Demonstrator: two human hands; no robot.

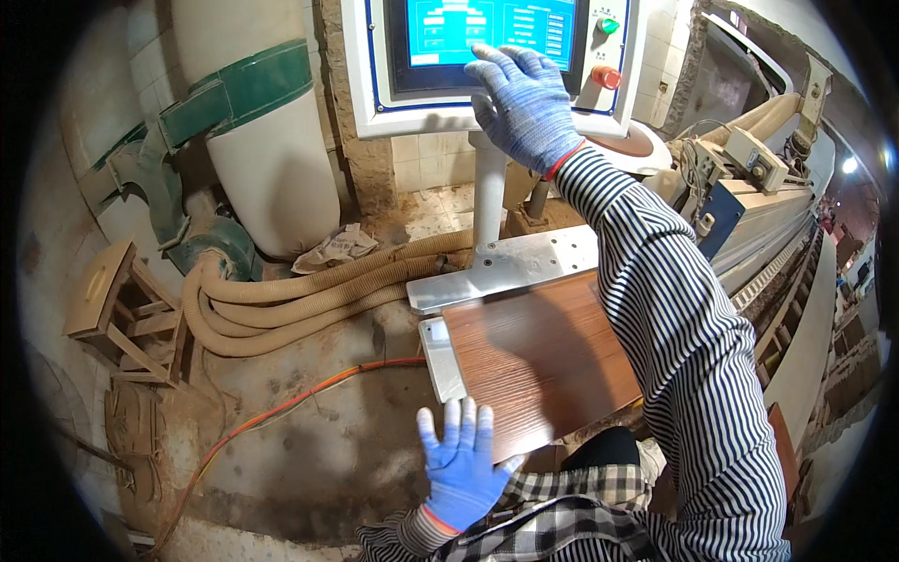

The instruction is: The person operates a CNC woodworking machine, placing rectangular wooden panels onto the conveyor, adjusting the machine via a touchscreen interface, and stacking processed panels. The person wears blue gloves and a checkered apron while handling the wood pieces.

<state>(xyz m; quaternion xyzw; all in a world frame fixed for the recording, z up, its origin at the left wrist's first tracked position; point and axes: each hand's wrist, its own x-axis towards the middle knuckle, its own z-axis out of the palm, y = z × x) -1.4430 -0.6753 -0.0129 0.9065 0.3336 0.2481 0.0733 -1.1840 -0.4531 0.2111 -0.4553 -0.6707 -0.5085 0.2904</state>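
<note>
My right hand [530,108], in a blue knitted glove with bare fingertips, reaches up in front of the touchscreen [440,70] of a control panel. Its fingers are stretched out and the foremost fingertip lies over the lit blue display. Below, my left hand [462,473], gloved in blue, is spread flat beside the near left corner of a brown wood-grain board [524,361]. Its thumb appears to meet the board's edge; the exact contact cannot be told. The board rests against a metal fence [510,267] and a short metal side plate [445,361]. Neither hand holds anything.
A green knob [609,26] and a red button [606,77] sit right of the screen. Ribbed hoses [309,286] run left to a green blower and white dust bag [281,178]. A wooden stool [131,314] stands left; an orange cable [281,407] crosses the floor. Machinery [749,206] extends right.
</note>
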